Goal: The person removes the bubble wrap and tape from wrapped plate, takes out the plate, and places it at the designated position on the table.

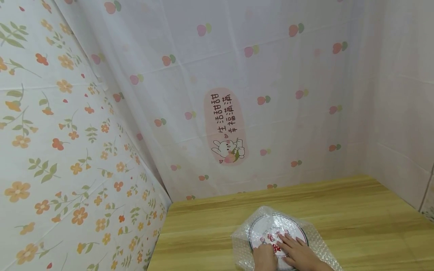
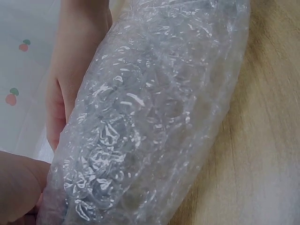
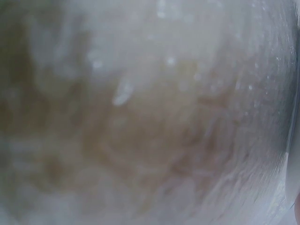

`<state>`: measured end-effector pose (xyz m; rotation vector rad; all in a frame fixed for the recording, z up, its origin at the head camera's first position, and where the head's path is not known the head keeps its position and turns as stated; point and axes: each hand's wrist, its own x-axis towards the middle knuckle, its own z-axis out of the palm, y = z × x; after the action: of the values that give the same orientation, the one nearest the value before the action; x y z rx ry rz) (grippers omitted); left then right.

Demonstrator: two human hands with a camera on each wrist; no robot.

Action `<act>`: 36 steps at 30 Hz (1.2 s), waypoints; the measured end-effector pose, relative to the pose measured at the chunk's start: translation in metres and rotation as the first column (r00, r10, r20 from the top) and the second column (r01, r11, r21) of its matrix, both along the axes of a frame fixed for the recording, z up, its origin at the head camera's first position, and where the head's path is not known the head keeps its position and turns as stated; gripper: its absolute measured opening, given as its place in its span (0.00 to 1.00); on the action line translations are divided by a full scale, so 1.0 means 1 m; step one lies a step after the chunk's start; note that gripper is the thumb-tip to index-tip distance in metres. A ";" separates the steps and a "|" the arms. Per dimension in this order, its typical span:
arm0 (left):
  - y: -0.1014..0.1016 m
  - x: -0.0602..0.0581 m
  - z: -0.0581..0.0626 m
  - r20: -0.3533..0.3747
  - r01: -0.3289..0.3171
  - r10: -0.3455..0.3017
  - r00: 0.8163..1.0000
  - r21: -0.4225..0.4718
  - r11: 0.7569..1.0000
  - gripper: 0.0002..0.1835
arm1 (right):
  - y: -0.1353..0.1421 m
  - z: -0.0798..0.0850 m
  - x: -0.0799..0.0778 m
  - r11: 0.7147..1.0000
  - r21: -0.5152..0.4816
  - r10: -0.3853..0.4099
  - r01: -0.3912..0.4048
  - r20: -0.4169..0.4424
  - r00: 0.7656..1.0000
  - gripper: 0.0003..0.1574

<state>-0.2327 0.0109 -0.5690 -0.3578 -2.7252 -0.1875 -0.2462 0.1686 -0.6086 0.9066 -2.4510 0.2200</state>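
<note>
A round, flat white object (image 1: pixel 262 229) with red printing and a dark rim lies on clear bubble wrap (image 1: pixel 240 246). What kind of thing it is, I cannot tell. My left hand (image 1: pixel 265 258) is at its near left, fingers curled; the left wrist view shows this hand (image 2: pixel 21 187) gripping the edge of the bubble wrap (image 2: pixel 154 103). With fingers spread and fairly straight, my right hand (image 1: pixel 300 253) rests on the round object's near right. Blurred bubble wrap (image 3: pixel 140 108) fills most of the right wrist view.
The wood-grain table (image 1: pixel 200 226) carries the wrapped object near its front. Behind it hangs a white curtain (image 1: pixel 285 124) with fruit prints and a rabbit drawing. A flower-patterned sheet (image 1: pixel 68 158) hangs along the left side, and a pale sheet (image 1: pixel 400 113) on the right.
</note>
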 end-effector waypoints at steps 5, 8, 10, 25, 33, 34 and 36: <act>0.000 -0.001 -0.001 0.027 -0.002 0.002 1.000 0.005 1.000 0.08 | -0.001 0.000 0.001 1.000 0.000 -0.003 0.003 -0.019 1.000 0.28; 0.001 -0.001 0.000 0.039 -0.010 0.010 0.999 0.006 1.000 0.08 | -0.001 0.002 0.001 1.000 0.000 -0.006 0.006 -0.005 1.000 0.28; 0.001 0.000 0.000 0.038 -0.011 0.011 0.999 0.008 1.000 0.09 | -0.001 0.004 0.001 1.000 -0.002 -0.005 0.005 0.014 1.000 0.28; 0.002 0.005 0.002 0.007 -0.011 0.010 1.000 0.062 0.998 0.13 | -0.001 0.005 0.002 1.000 -0.002 -0.006 0.006 0.026 1.000 0.28; 0.001 0.005 -0.001 -0.019 -0.013 0.015 1.000 0.074 0.997 0.13 | -0.002 0.004 0.002 1.000 -0.001 -0.009 0.009 -0.003 1.000 0.28; 0.001 0.005 -0.002 -0.020 -0.011 0.013 1.000 0.075 0.997 0.13 | -0.002 0.004 0.002 1.000 -0.004 -0.007 0.007 0.000 1.000 0.28; 0.000 0.005 -0.002 -0.025 -0.006 0.008 1.000 0.078 0.997 0.13 | -0.002 0.005 0.002 1.000 -0.009 -0.005 0.005 0.011 1.000 0.28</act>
<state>-0.2277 0.0113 -0.5709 -0.3267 -2.6852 -0.2854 -0.2438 0.1664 -0.6039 0.8982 -2.4604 0.2345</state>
